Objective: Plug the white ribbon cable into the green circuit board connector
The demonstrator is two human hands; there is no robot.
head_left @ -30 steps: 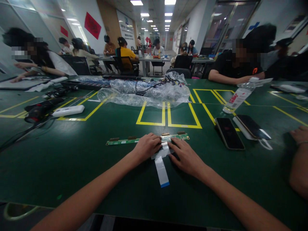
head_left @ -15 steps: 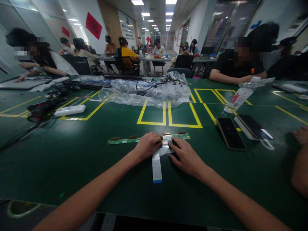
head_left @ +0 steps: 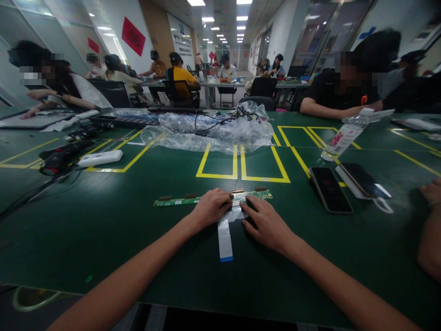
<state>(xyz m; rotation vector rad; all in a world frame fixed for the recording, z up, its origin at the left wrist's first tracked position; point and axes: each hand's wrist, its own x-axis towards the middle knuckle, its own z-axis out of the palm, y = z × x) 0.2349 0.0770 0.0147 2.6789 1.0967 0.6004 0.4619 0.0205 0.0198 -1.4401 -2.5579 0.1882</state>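
Observation:
A long, narrow green circuit board [head_left: 175, 202] lies crosswise on the dark green table before me. At its middle a white flat ribbon cable [head_left: 225, 243] meets the board, folds over, and runs toward me to a blue-tipped end. My left hand [head_left: 214, 207] has its fingers bent together at the left side of the cable's upper part; its fingertips partly hide the contact. From the other side my right hand [head_left: 265, 223] rests with fingers apart, index and middle fingertips touching the cable near the board, thumb lower down and clear of it.
Crumpled clear plastic wrap [head_left: 213, 133] with black wires lies beyond the board. To the right are a water bottle [head_left: 344, 140], a phone [head_left: 330, 189] and another phone [head_left: 365, 181] with a white cable. A white device [head_left: 99, 158] sits at left. Other people sit around.
Almost nothing differs. Both hands stay at the cable where it meets the board, and the cable's blue end has shifted very slightly to the right.

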